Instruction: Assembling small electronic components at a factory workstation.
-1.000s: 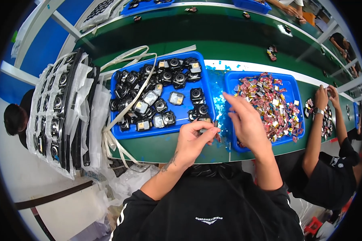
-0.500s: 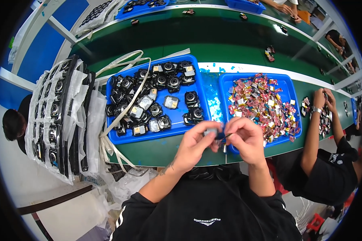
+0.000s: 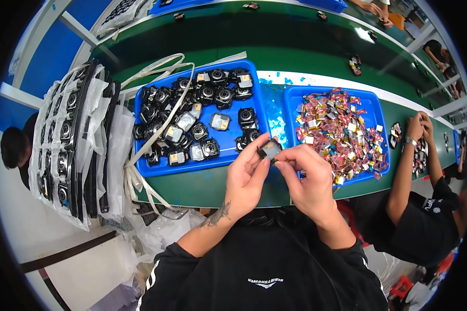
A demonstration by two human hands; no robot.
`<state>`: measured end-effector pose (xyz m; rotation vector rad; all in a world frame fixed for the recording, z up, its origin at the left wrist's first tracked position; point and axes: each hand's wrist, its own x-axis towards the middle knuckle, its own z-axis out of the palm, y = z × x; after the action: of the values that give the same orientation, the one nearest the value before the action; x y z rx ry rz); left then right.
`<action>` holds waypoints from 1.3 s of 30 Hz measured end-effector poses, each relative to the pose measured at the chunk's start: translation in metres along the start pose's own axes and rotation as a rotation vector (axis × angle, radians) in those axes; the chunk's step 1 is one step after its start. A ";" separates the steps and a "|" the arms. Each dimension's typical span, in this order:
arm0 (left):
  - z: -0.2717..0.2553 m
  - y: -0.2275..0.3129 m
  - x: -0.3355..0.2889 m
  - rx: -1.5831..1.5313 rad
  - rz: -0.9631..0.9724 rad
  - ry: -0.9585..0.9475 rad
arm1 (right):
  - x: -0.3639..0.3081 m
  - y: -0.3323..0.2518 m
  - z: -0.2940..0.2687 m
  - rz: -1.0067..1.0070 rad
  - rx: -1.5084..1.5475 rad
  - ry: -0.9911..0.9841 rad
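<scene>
My left hand [image 3: 245, 181] is closed around a small square watch case [image 3: 269, 150], dark-rimmed with a grey face turned upward. The thumb lies along its near side and the fingers are behind it. My right hand [image 3: 312, 181] pinches at the case's lower right corner; whatever lies between those fingertips is too small to make out. Just beyond my left hand is a blue tray [image 3: 218, 160] of black watch cases [image 3: 224, 97], some showing round backs, others grey faces. Past my right hand, another blue tray [image 3: 381, 129] holds a heap of small pink, white and yellow parts [image 3: 337, 129].
Blue scraps [image 3: 277, 122] lie between the trays on the green bench [image 3: 207, 189]. A loose pale strap [image 3: 172, 122] crosses the left tray. Stacked trays of watch cases [image 3: 65, 132] stand at left. A co-worker [image 3: 425, 212] sits at right, and a green belt [image 3: 254, 41] runs beyond.
Both hands have moved a little away from my body. The case has been turned, so its grey face now shows. Parts on the far belt have shifted slightly right.
</scene>
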<state>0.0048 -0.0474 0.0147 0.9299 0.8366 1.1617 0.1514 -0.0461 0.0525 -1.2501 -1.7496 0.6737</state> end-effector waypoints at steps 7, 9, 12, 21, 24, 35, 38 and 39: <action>-0.001 0.002 -0.002 -0.070 -0.008 -0.127 | 0.003 -0.005 0.002 0.069 0.046 0.064; 0.001 0.004 -0.003 -0.082 -0.013 -0.112 | 0.003 -0.009 0.001 0.081 0.040 0.089; 0.002 0.003 -0.004 -0.088 -0.007 -0.102 | 0.001 -0.010 -0.001 0.136 0.016 0.059; -0.003 0.000 -0.006 -0.085 0.017 -0.171 | 0.002 -0.009 -0.006 0.044 -0.040 0.020; -0.004 -0.001 -0.006 -0.072 0.006 -0.170 | 0.002 -0.004 -0.004 0.136 0.036 0.007; -0.004 0.008 -0.016 0.047 -0.097 -0.222 | 0.003 -0.012 -0.019 0.003 -0.198 -0.066; 0.002 0.006 -0.017 -0.002 0.003 -0.205 | 0.007 -0.005 -0.017 -0.065 -0.134 0.049; 0.001 0.002 -0.018 0.011 0.006 -0.174 | 0.006 -0.004 -0.015 -0.062 -0.136 0.051</action>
<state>0.0017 -0.0646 0.0184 1.0278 0.7004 1.0650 0.1624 -0.0430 0.0649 -1.2876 -1.8090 0.4895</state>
